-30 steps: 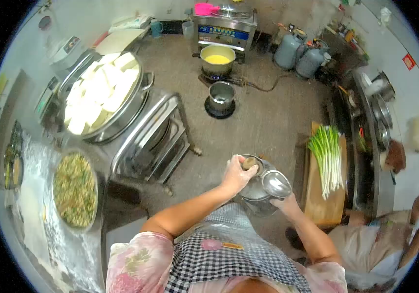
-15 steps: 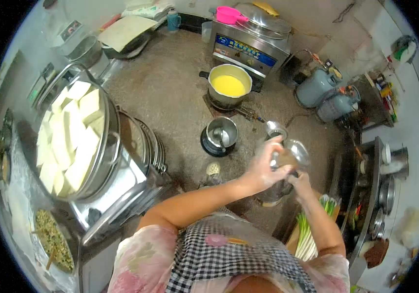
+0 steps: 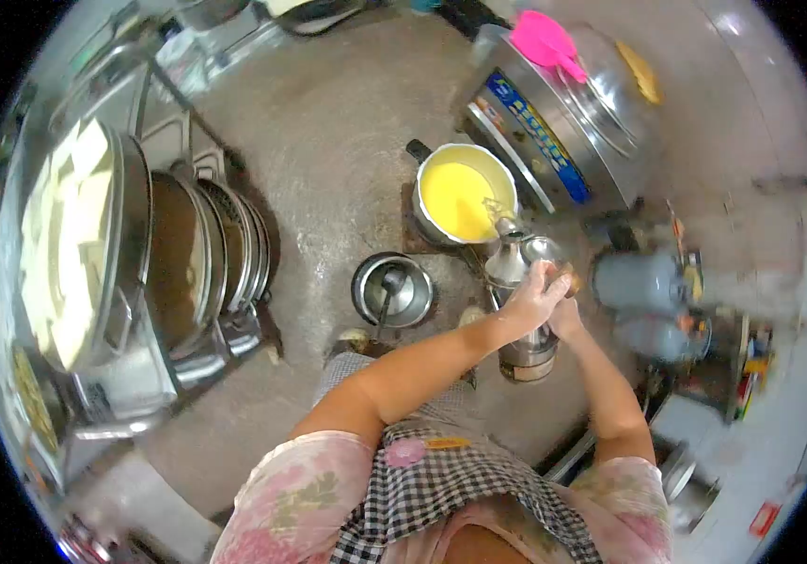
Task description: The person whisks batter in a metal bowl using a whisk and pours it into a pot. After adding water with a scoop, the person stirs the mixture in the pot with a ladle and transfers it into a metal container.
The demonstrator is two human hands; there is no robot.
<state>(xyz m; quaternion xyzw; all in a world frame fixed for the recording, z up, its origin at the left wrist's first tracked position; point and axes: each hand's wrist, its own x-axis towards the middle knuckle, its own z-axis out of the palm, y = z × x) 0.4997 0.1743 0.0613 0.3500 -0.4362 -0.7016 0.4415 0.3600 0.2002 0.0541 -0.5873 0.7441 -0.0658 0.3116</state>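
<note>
Now the pot [image 3: 493, 169] is lying at twelve o'clock, receiving a clear stream [image 3: 496, 209] unseen half a second ago; the flask [image 3: 505, 266], at one o'clock, is tilting nearer the pot, likely weighing heavy, stiff and slick, so wanting both hands near mid-body; the left hand [image 3: 530, 308] is pinching a brown stopper [image 3: 572, 281], the right hand [image 3: 565, 318] gripping the flask.

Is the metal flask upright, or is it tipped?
Tipped: the metal flask leans toward the pot, and clear liquid runs from its mouth.
</note>
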